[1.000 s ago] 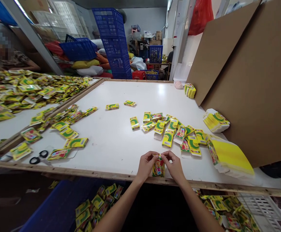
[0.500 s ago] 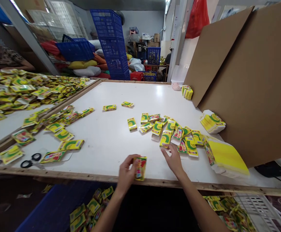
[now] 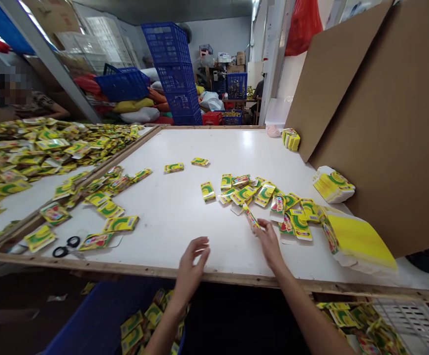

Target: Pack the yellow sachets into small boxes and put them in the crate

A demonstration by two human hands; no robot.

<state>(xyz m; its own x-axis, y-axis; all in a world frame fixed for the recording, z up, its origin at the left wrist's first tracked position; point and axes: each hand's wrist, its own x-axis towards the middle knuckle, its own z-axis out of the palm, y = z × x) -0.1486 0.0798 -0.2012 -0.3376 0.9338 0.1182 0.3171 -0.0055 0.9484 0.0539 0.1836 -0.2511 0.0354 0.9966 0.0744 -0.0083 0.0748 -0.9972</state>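
My right hand [image 3: 269, 243] pinches a flat yellow carton [image 3: 251, 217], lifting it on edge at the near side of a scatter of flat yellow-and-green cartons [image 3: 269, 195] on the white table [image 3: 177, 212]. My left hand [image 3: 193, 264] hovers over the table's front wooden edge with fingers apart and nothing in it. Below it, a blue bin [image 3: 88, 320] holds several folded cartons [image 3: 140, 323].
A thick stack of flat cartons [image 3: 358, 241] lies at the right, with smaller stacks [image 3: 332, 185] behind it, against leaning cardboard sheets [image 3: 391, 123]. Black scissors [image 3: 66, 246] lie at the left front corner. A neighbouring table [image 3: 22, 158] is heaped with cartons; a person sits behind it.
The folded carton my left hand held is gone from it, and the hand has opened. My right hand reached to the scatter and picked up a flat carton.
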